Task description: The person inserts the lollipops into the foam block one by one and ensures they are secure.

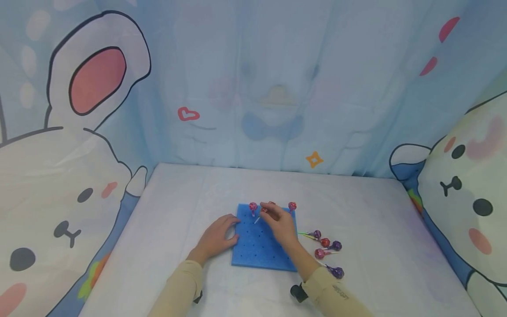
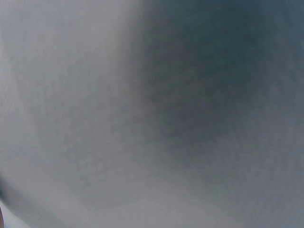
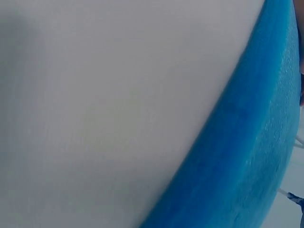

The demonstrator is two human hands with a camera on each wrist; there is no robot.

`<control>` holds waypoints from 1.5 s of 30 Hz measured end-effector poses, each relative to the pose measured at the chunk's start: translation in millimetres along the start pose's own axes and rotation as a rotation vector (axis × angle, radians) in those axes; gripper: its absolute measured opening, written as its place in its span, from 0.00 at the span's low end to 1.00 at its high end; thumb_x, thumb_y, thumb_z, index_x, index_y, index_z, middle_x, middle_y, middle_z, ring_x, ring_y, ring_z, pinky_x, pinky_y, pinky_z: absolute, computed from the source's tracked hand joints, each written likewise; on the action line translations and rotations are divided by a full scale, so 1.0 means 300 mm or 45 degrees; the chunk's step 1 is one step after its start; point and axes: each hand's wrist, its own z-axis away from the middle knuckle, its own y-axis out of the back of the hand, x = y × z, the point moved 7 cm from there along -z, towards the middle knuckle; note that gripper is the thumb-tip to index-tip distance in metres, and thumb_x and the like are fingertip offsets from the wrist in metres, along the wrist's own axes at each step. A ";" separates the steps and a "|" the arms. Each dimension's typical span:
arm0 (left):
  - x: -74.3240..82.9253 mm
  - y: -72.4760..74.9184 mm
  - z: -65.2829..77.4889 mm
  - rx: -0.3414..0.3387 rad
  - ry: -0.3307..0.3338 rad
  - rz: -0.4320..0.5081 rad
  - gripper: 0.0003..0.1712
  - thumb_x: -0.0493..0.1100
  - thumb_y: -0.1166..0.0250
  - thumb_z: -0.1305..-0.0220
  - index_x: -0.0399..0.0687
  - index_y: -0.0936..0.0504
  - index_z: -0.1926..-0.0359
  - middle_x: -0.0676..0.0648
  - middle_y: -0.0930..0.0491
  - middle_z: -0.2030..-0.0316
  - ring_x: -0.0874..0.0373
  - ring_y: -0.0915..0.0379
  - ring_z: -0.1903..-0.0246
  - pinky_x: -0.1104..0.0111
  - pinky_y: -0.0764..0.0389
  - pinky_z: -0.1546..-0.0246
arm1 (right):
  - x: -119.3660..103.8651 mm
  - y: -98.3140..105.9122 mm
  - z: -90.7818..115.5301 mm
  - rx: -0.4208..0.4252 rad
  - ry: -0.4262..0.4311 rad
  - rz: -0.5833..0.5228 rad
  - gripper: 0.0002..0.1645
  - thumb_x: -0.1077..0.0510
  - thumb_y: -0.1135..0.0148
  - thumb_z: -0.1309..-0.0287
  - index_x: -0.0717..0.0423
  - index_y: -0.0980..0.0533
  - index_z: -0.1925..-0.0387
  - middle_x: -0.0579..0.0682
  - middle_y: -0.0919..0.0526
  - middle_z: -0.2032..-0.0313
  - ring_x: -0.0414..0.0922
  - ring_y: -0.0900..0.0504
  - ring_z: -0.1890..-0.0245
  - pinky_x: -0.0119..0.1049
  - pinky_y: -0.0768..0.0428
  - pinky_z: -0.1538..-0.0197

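A blue foam board (image 1: pixel 253 246) with rows of small holes lies on the table. My right hand (image 1: pixel 282 226) is over its upper part, pinching a red-wrapped lollipop (image 1: pixel 264 211) whose white stick slants down to the left. Along the board's far edge stand a pink-red lollipop (image 1: pixel 253 206) and a red one (image 1: pixel 292 205); another red top (image 1: pixel 271 203) shows partly behind my right fingers. My left hand (image 1: pixel 217 235) rests at the board's left edge, with fingertips and thumb touching it. In the right wrist view, the board's thick side (image 3: pixel 223 128) fills the right part.
Right of the board lie several loose lollipops, among them a red one (image 1: pixel 325 242), a pink one (image 1: pixel 319 253) and a dark purple one (image 1: pixel 337 272). White cloth (image 1: pixel 190 189) covers the table, and a printed curtain (image 1: pixel 222 145) hangs behind it. The left wrist view is mostly blurred grey cloth.
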 end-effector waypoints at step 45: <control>0.009 0.010 0.000 0.041 -0.047 -0.014 0.28 0.54 0.38 0.37 0.51 0.26 0.38 0.47 0.27 0.39 0.52 0.34 0.35 0.59 0.33 0.33 | 0.055 -0.085 0.000 -0.038 -0.246 0.036 0.30 0.48 0.36 0.37 0.54 0.27 0.36 0.55 0.21 0.41 0.50 0.24 0.39 0.45 0.23 0.41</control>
